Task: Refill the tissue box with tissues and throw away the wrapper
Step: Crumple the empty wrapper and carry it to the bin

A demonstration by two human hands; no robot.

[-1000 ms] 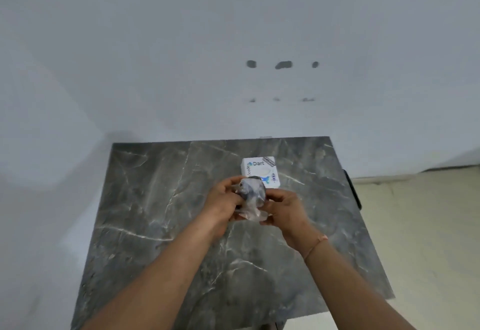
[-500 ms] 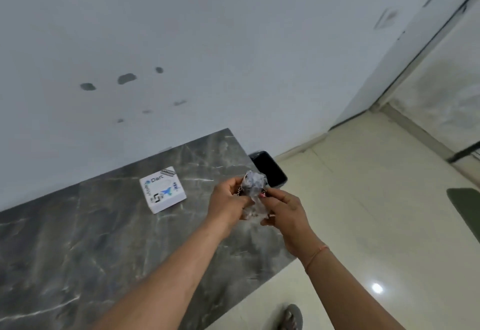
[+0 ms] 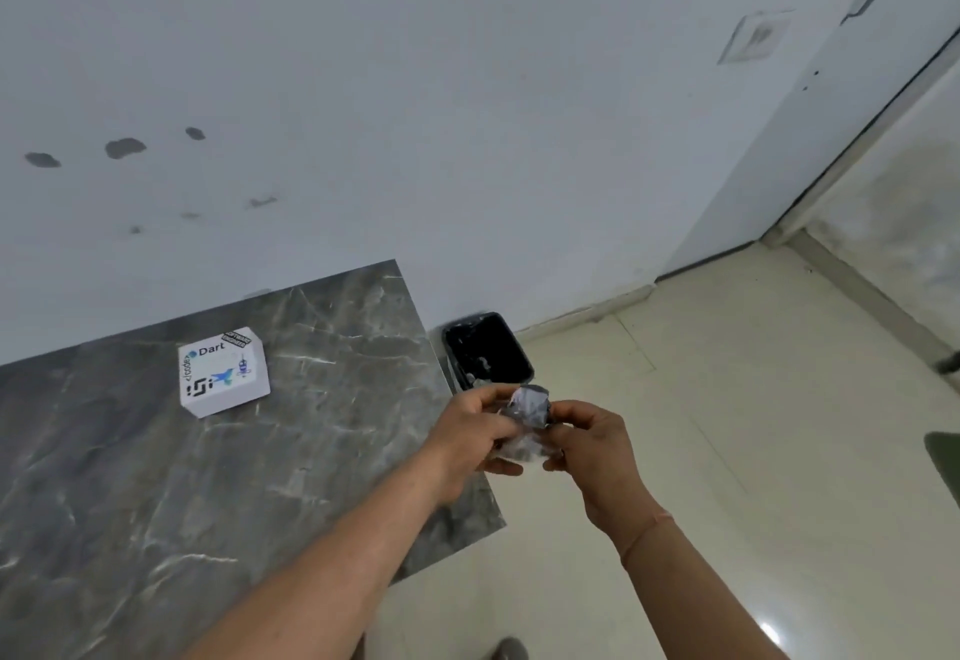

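Observation:
A crumpled clear plastic wrapper (image 3: 529, 409) is pinched between both hands at the table's right edge. My left hand (image 3: 470, 428) grips its left side and my right hand (image 3: 589, 444) grips its right side. The white tissue box (image 3: 223, 371), covered with stickers, lies closed on the dark marble table (image 3: 156, 477), well to the left of my hands. A black bin (image 3: 488, 350) stands open on the floor beside the table, just beyond the wrapper.
A white wall runs behind the table. Cream floor tiles (image 3: 727, 425) spread to the right toward a doorway. A dark green mat (image 3: 945, 457) lies at the right edge, and a foot shows at the bottom.
The view has swung right, so the table and tissue box slid left and the bin and floor came into sight. Both hands carried the wrapper right, to the table's edge near the bin.

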